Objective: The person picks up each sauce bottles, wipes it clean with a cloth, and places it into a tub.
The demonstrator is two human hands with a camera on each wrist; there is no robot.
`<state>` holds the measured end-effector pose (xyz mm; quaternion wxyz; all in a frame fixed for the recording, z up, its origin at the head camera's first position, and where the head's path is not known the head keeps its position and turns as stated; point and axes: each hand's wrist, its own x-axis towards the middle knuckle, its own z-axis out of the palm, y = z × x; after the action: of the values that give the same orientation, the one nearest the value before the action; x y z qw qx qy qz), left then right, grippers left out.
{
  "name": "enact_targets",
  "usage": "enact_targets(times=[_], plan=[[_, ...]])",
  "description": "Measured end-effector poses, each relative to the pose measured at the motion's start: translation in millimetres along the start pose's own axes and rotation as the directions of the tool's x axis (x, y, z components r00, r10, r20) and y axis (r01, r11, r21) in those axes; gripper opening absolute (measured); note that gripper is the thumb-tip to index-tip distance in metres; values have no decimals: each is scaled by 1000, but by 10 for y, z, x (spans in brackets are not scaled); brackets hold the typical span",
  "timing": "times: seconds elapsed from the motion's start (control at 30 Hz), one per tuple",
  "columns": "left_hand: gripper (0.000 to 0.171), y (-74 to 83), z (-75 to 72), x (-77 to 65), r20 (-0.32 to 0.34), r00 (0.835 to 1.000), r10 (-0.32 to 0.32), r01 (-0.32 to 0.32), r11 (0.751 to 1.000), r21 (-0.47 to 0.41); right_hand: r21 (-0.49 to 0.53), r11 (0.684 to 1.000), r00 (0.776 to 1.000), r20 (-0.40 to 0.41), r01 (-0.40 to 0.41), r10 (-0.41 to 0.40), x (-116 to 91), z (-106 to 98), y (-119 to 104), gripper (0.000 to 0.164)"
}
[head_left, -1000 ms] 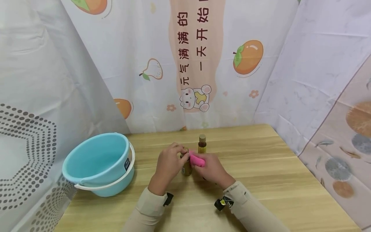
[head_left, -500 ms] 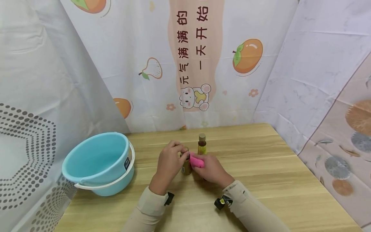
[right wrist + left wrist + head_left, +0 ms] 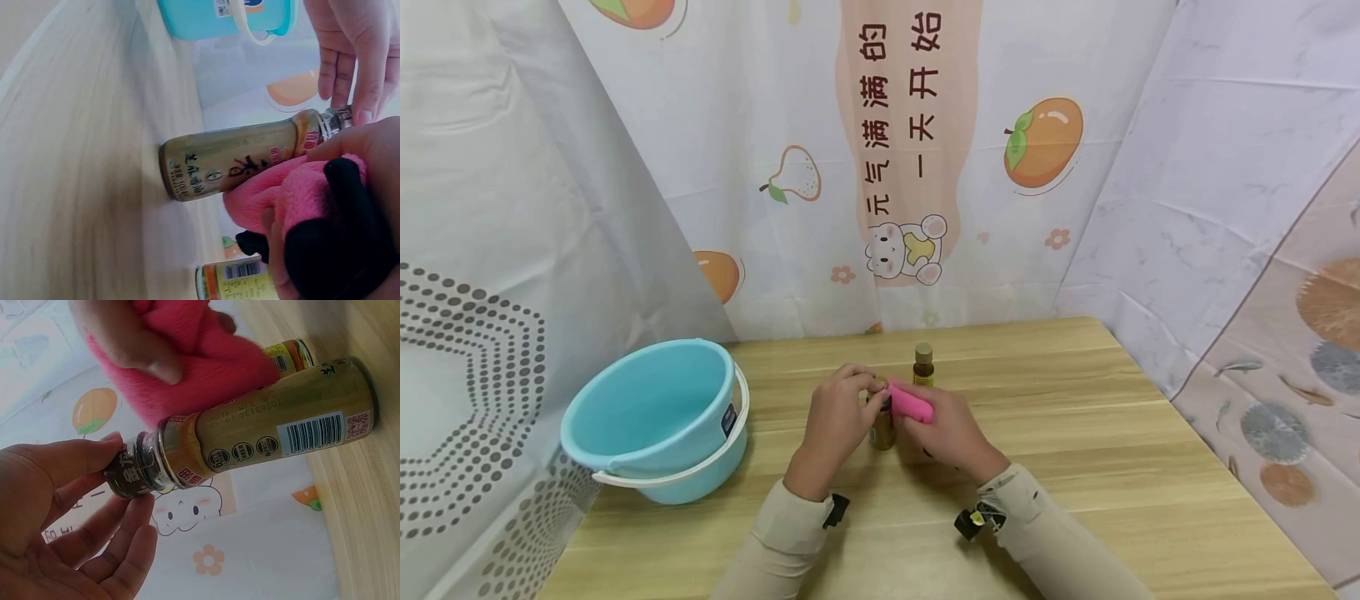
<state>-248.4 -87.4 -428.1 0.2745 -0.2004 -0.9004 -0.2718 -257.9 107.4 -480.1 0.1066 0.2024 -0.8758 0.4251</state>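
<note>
A sesame oil bottle [image 3: 882, 433] stands upright on the table, with golden-brown sides and a printed label. My left hand [image 3: 837, 417] pinches its dark cap [image 3: 125, 474] between thumb and fingers. In my right hand [image 3: 952, 429] I grip a fuzzy pink cloth [image 3: 912, 406], bunched up and touching the bottle near its shoulder. Black parts [image 3: 340, 219] show along the pink cloth in the right wrist view. Behind my right hand stands a second, yellow-labelled bottle [image 3: 923, 367] with a brownish cap; its lower part is hidden in the head view.
A light blue bucket [image 3: 658, 492] with a white handle stands on the left of the wooden table [image 3: 1112, 450]. Printed curtains [image 3: 775, 267] hang behind the table and at both sides. Bare tabletop stretches to the right of my hands.
The pink cloth in my right hand has shifted slightly upward along the bottle. My left hand keeps its pinch on the cap, nearly in place.
</note>
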Motion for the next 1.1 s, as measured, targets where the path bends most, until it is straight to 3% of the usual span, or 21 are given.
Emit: enact_targets(times=[0.17,0.4,0.87,1.1], plan=[[6,5,-8,-5,10,1000,1,-1,1000,-6,37,996,994,-76,82,-79,1,-37,-32,50],[6,4,2,-2,9,1000,24,-23,1000,-9,10,986,974,-157,164,-161,0,-84,-96,53],[11,-11,4,4,0,1000,1,-1,999,-32,-18,994,992,-71,107,-108,-3,-62,-42,46],[10,-19,15,7,-14,1000,14,-14,1000,-15,-18,999,999,-25,35,-36,6,-45,-18,47]])
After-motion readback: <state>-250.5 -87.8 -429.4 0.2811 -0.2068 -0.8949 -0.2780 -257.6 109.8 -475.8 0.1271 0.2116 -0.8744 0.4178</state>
